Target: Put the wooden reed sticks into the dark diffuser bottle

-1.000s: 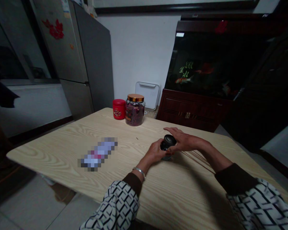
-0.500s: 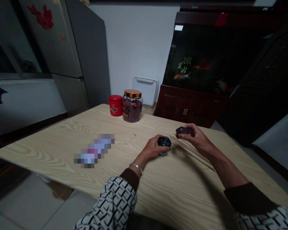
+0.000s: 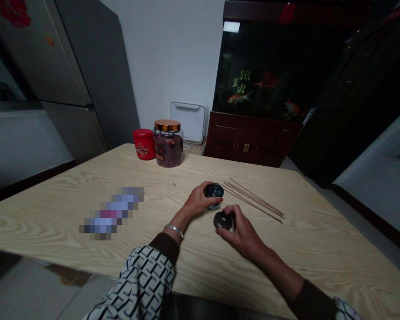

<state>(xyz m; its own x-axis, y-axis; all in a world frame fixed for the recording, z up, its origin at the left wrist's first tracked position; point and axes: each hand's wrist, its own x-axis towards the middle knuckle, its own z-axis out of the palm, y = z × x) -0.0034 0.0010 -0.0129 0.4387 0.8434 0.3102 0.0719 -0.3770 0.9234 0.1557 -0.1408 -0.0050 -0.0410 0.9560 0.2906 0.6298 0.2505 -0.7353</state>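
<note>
My left hand [image 3: 197, 198] is closed around a small dark glass jar [image 3: 214, 191] with a ringed top, which stands on the wooden table [image 3: 200, 249]. Nearer to me, my right hand [image 3: 242, 231] grips a dark brown, rounded disc-like piece [image 3: 222, 220] with a small shiny spot on top. Its fingers and thumb hold the rim, and I cannot tell whether the piece touches the table. Several thin brown sticks [image 3: 253, 198], like incense sticks, lie side by side to the right of the jar.
A blurred-out flat item [image 3: 115, 213] lies on the left of the table. At the back stand a red canister [image 3: 144, 144] and a copper-lidded jar of dried dark-red contents [image 3: 168, 149]. A short stick bit [image 3: 174, 184] lies mid-table. Behind are a fridge [image 3: 96, 66] and fish tank [image 3: 270, 66].
My right hand has brought the brown disc-like piece from above the sticks down and left, to just in front of the glass jar. My left hand stays on the jar. The camera view has turned right.
</note>
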